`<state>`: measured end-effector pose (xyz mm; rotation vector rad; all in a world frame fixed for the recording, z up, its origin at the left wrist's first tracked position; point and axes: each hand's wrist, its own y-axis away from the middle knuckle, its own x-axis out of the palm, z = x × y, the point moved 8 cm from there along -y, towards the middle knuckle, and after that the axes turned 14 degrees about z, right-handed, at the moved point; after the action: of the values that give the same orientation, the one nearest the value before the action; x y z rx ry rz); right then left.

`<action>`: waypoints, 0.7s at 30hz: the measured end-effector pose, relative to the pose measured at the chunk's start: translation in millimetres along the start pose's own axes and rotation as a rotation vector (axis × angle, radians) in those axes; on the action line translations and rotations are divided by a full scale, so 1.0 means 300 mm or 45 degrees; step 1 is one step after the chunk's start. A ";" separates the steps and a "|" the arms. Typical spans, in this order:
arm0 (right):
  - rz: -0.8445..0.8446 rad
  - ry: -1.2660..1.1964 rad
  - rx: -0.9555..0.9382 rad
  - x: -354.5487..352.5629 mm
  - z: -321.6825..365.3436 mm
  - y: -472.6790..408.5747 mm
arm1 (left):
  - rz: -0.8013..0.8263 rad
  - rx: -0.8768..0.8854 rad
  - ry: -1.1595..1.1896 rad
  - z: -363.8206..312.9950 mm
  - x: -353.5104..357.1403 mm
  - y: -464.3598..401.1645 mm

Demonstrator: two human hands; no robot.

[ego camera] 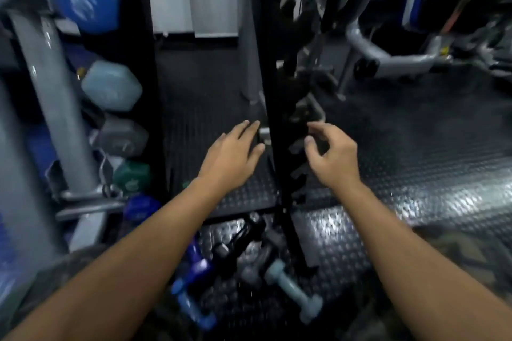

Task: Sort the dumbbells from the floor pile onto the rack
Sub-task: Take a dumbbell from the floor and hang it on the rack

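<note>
Near the bottom of the view, a small pile of dumbbells lies on the studded black floor mat (415, 174). A pale blue dumbbell (293, 289) lies to the right of the pile. A blue dumbbell (191, 293) lies to the left, partly under the left forearm. Between them are a grey dumbbell (256, 260) and a black one (238, 238), close together and blurred.

A little farther, both bare arms reach forward over the pile. The left hand (232, 158) is flat with the fingers stretched out and open, and it holds nothing. The right hand (332, 155) has its fingers curled loosely but not closed, and it holds nothing too. Between the two hands stands a thin black upright rack (279, 119) with small hooks on its right side; the hooks look empty, but blur makes this hard to tell.

On the far left stands a grey rack post (52, 97) with dumbbells stored one above the other: a purple-blue one lowest (140, 207), then a green one (131, 177), a grey one (122, 137), a light blue one (112, 86), and a big blue one (86, 0) at the top. Far right, a grey machine frame (388, 55) stands on the mat.
</note>
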<state>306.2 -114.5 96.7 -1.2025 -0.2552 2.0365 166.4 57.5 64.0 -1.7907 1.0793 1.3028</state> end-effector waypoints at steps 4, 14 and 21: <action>0.284 0.017 0.299 0.130 -0.175 0.152 | 0.335 -0.099 0.017 0.063 0.324 0.010; 0.933 0.208 0.474 0.445 -0.321 0.411 | 0.716 -0.236 -0.003 0.127 0.830 0.091; 1.084 0.173 0.576 0.597 -0.389 0.526 | 0.808 -0.340 0.009 0.226 0.930 0.148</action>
<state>272.7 -125.1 -166.8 -1.2511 0.8831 2.4814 143.8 31.3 -224.3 -1.6945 1.6216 1.8836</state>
